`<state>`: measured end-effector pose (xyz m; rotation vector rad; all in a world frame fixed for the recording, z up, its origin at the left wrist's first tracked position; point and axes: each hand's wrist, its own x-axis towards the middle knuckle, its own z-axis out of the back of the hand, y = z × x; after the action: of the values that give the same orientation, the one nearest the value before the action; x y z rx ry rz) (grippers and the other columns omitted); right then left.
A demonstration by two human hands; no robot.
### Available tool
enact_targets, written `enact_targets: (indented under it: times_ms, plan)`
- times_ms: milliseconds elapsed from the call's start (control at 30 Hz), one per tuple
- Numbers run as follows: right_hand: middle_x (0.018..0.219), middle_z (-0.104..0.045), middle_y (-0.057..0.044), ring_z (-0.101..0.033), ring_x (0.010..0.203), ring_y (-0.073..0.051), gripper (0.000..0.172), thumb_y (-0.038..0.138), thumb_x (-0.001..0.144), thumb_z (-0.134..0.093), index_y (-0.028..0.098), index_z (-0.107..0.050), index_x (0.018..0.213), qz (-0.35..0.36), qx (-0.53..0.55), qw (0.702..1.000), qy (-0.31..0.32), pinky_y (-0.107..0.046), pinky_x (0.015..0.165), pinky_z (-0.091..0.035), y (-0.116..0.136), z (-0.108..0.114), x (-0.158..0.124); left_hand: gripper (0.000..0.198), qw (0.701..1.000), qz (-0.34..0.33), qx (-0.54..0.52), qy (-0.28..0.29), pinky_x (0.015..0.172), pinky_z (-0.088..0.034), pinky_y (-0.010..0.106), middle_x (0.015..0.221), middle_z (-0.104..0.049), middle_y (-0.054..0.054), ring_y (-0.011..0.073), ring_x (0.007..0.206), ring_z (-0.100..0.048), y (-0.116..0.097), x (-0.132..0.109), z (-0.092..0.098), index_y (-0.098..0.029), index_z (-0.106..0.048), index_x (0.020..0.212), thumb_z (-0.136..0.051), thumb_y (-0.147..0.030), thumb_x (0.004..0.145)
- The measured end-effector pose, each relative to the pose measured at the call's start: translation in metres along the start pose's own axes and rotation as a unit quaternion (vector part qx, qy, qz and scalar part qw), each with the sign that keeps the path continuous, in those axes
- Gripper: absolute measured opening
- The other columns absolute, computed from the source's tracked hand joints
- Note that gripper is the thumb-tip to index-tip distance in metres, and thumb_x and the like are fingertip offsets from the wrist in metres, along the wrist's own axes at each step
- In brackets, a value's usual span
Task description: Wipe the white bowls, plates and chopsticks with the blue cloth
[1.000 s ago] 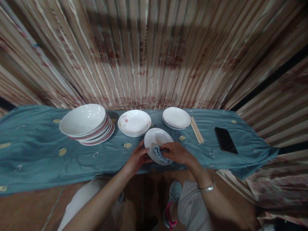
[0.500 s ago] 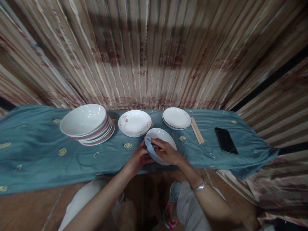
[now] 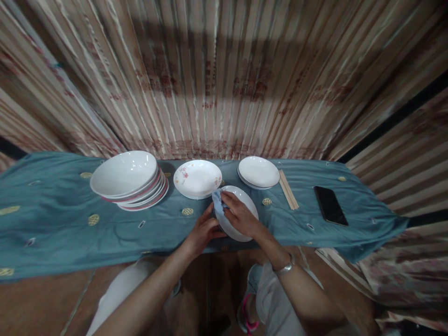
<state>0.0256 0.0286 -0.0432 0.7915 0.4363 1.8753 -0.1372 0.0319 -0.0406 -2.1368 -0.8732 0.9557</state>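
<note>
A white plate (image 3: 247,212) is at the front edge of the cloth-covered table, tilted slightly. My left hand (image 3: 204,229) grips its left rim, fingers partly hidden under and behind it. A light blue cloth (image 3: 218,201) is pinched in my right hand (image 3: 240,215) and pressed against the plate's upper left inner rim. Just behind stands a stack of floral plates (image 3: 198,178). Farther right sits a short stack of white plates (image 3: 259,171) with dark rims.
At the left a large white bowl (image 3: 124,173) tops a leaning stack of red-edged dishes (image 3: 159,193). Wooden chopsticks (image 3: 289,190) and a black phone (image 3: 330,205) lie on the right of the teal tablecloth (image 3: 115,238). A patterned curtain (image 3: 196,84) hangs behind.
My right hand has slid the blue cloth up along the left inner rim of the plate. The left hand keeps its grip. The whole view has shifted slightly.
</note>
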Motion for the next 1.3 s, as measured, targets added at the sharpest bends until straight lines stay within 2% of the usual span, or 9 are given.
enact_targets:
  times_ms: [200, 400, 667, 767, 933, 1133, 1300]
  plan:
    - [0.151, -0.031, -0.015, -0.029, 0.140, -0.024, 0.058, 0.014, 0.088, -0.037, 0.017, -0.032, 0.146, -0.028, -0.044, 0.999, -0.005, -0.048, 0.114, -0.030, -0.002, -0.004, -0.002, 0.078, 1.000, -0.009, 0.003, 0.002, 0.073, -0.055, 0.037, 0.101, -0.069, 0.003, 0.0178, 0.078, -0.066, 0.001, -0.001, 0.001, -0.031, -0.045, 0.138, -0.069, -0.018, 0.066]
    - [0.156, -0.021, -0.013, -0.021, 0.144, -0.025, 0.057, 0.019, 0.091, -0.036, 0.017, -0.028, 0.148, -0.062, -0.084, 0.994, -0.012, -0.048, 0.116, -0.026, -0.002, 0.000, -0.001, 0.085, 1.000, -0.005, 0.012, 0.007, 0.074, -0.055, 0.039, 0.090, -0.070, 0.003, 0.0205, 0.080, -0.065, 0.000, -0.001, 0.001, -0.028, -0.039, 0.143, -0.071, -0.019, 0.065]
    - [0.151, -0.030, -0.019, -0.028, 0.141, -0.028, 0.057, 0.014, 0.089, -0.037, 0.010, -0.033, 0.146, -0.070, -0.147, 0.986, -0.025, -0.051, 0.113, -0.030, -0.013, 0.004, 0.002, 0.083, 1.000, -0.012, 0.009, 0.012, 0.073, -0.056, 0.040, 0.086, -0.069, 0.002, 0.0200, 0.079, -0.064, 0.002, -0.002, 0.004, -0.027, -0.040, 0.142, -0.071, -0.020, 0.065]
    - [0.147, -0.036, -0.023, -0.034, 0.138, -0.030, 0.057, 0.012, 0.088, -0.037, 0.005, -0.034, 0.144, -0.090, -0.184, 0.979, -0.013, -0.050, 0.112, -0.032, -0.014, 0.009, 0.001, 0.083, 1.000, -0.011, 0.011, 0.010, 0.075, -0.056, 0.041, 0.087, -0.068, 0.002, 0.0198, 0.080, -0.064, 0.002, -0.002, 0.004, -0.027, -0.040, 0.142, -0.071, -0.020, 0.066]
    - [0.142, -0.044, -0.023, -0.040, 0.132, -0.030, 0.053, 0.012, 0.089, -0.037, 0.003, -0.039, 0.141, -0.110, -0.243, 0.964, 0.000, -0.048, 0.108, -0.036, -0.018, 0.018, -0.003, 0.087, 1.000, -0.003, 0.022, 0.005, 0.073, -0.056, 0.040, 0.082, -0.067, 0.001, 0.0201, 0.080, -0.064, -0.001, -0.002, 0.001, -0.026, -0.038, 0.143, -0.072, -0.020, 0.063]
    - [0.138, -0.048, -0.019, -0.046, 0.126, -0.026, 0.047, 0.012, 0.091, -0.038, 0.007, -0.044, 0.137, -0.152, -0.337, 0.928, 0.046, -0.039, 0.104, -0.040, -0.020, 0.024, -0.015, 0.085, 0.999, -0.010, 0.022, 0.023, 0.071, -0.057, 0.039, 0.078, -0.066, 0.000, 0.0186, 0.076, -0.064, -0.001, -0.001, 0.001, -0.027, -0.040, 0.142, -0.071, -0.020, 0.064]
    - [0.130, -0.054, -0.019, -0.052, 0.116, -0.024, 0.041, 0.012, 0.092, -0.038, 0.009, -0.050, 0.131, -0.175, -0.370, 0.908, 0.089, -0.035, 0.098, -0.043, -0.017, 0.032, -0.023, 0.085, 1.000, -0.009, 0.020, 0.008, 0.067, -0.058, 0.037, 0.080, -0.067, 0.000, 0.0175, 0.072, -0.064, -0.001, 0.000, 0.000, -0.026, -0.040, 0.142, -0.070, -0.017, 0.063]
